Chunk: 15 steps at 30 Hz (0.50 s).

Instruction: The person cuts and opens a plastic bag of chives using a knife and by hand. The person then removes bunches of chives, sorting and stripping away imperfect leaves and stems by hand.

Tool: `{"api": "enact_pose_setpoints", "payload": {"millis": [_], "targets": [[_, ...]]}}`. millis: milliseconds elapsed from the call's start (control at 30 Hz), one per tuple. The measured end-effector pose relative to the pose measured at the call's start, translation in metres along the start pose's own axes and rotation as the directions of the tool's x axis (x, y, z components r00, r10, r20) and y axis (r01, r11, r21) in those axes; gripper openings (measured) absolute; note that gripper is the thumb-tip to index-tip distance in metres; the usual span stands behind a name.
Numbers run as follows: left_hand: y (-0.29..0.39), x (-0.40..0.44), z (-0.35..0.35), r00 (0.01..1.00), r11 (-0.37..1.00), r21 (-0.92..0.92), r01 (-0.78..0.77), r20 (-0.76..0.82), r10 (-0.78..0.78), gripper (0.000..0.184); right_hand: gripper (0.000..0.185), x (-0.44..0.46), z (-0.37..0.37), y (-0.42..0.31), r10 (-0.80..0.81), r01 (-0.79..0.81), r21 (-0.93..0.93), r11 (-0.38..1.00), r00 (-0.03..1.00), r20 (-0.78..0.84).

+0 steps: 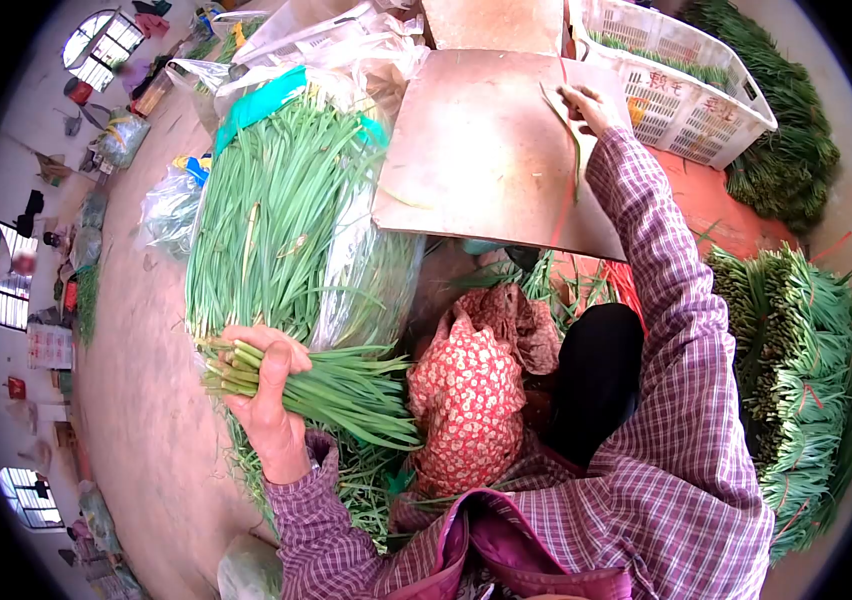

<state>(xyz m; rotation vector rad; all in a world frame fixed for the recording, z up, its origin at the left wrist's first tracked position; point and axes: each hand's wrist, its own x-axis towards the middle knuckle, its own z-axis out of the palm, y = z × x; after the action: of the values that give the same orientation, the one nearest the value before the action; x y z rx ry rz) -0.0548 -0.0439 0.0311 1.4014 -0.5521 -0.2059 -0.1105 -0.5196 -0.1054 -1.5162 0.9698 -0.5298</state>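
Note:
My left hand (271, 390) is wrapped around a bunch of garlic chives (356, 392), cut ends to the left and green leaves trailing right over my lap. Beyond it lies a large pile of garlic chives (271, 210) in clear plastic. My right hand (594, 108) reaches to the far right part of a flat board (476, 150). Its fingers are curled together at a thin, pale green stalk (562, 112) that lies on the board. A thin red string runs close to those fingers.
A white plastic crate (681, 95) holding greens stands behind the board at right. Tied bundles of chives (811, 390) are stacked on my right, and more greens (776, 120) lie at the wall. Plastic bags (171, 205) sit on the floor at left. A red floral cloth (466, 400) covers my knee.

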Motion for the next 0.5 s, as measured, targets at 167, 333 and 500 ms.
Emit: {"api": "enact_pose_setpoints", "payload": {"millis": [167, 333, 500], "targets": [[0.0, -0.001, -0.007, 1.0, 1.0, 0.008, 0.01, -0.017, -0.01, 0.018, 0.042, 0.046, -0.017, 0.061, -0.172, 0.066, -0.574, 0.816, 0.976, -0.133], [0.006, -0.003, -0.01, 0.998, 0.999, 0.051, -0.002, -0.056, 0.005, 0.021, 0.028, -0.003, 0.093, 0.066, -0.287, 0.489, -0.462, 0.74, 0.851, 0.44], [0.012, -0.001, -0.005, 0.997, 0.998, 0.0, -0.066, -0.043, 0.066, 0.021, 0.032, -0.117, 0.116, -0.012, -0.023, 0.038, -0.016, 0.999, 0.836, 0.548]]}}
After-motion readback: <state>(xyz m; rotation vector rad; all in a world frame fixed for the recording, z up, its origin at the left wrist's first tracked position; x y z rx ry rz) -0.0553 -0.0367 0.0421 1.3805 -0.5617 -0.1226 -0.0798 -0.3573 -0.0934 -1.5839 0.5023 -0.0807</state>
